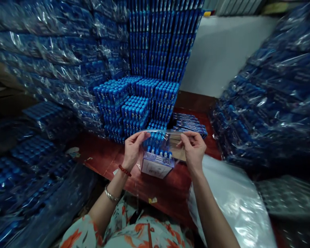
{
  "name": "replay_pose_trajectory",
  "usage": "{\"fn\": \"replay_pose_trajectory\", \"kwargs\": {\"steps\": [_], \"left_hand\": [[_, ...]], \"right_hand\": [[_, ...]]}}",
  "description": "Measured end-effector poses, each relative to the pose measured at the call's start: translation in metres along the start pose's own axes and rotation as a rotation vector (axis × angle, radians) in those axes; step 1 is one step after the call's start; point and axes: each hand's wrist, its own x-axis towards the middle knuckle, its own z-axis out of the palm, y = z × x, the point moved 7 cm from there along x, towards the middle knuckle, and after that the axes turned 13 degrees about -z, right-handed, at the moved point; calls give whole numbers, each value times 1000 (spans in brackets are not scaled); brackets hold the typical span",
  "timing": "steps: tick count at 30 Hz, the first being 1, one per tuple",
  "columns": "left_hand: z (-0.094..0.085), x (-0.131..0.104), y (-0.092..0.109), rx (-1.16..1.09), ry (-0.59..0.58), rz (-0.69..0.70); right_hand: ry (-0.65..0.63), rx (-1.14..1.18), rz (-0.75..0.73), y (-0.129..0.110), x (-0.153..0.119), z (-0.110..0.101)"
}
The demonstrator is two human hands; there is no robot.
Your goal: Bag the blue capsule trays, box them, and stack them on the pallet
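Fingers (140, 138) pinch the clear film (166, 140) stretched between them.

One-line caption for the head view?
Left hand and right hand pinch clear plastic film near a white-and-purple box, stacked blue cylinders behind.

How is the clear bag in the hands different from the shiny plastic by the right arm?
The clear bag is stretched between the left hand and right hand; the shiny plastic lies spread out, with no hand gripping it.

You can see blue tubes through the clear bag, while the shiny plastic looks cloudy and whitish.

Both catch the light.
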Motion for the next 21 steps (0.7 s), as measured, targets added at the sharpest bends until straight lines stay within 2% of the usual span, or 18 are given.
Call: {"fn": "replay_pose_trajectory", "kwargs": {"steps": [1, 3, 5, 7, 9, 10, 12, 17, 19, 21], "left_hand": [[2, 1, 2, 13, 4, 15], [6, 1, 6, 53, 10, 41], [9, 2, 8, 82, 7, 60], [13, 2, 9, 99, -6, 73], [14, 2, 11, 102, 6, 90], [14, 2, 12, 101, 20, 97], [12, 3, 15, 105, 43, 102], [14, 3, 22, 291, -63, 100], [17, 1, 24, 391, -91, 125], [19, -2, 24, 433, -111, 129]], "right_hand": [[2, -99, -72, -10, 3, -1], [34, -345, -305, -38, 6, -1], [-23, -561, -602, -68, 3, 16], [-238, -683, -846, -85, -6, 47], [-451, -759, -997, -92, -16, 77], [-515, -796, -1047, -93, -20, 87], [-567, -851, -1123, -93, -25, 101], [-552, -857, -1240, -90, -33, 117], [-539, -830, -1227, -87, -24, 116], [-430, -800, -1122, -84, 2, 98]]}}
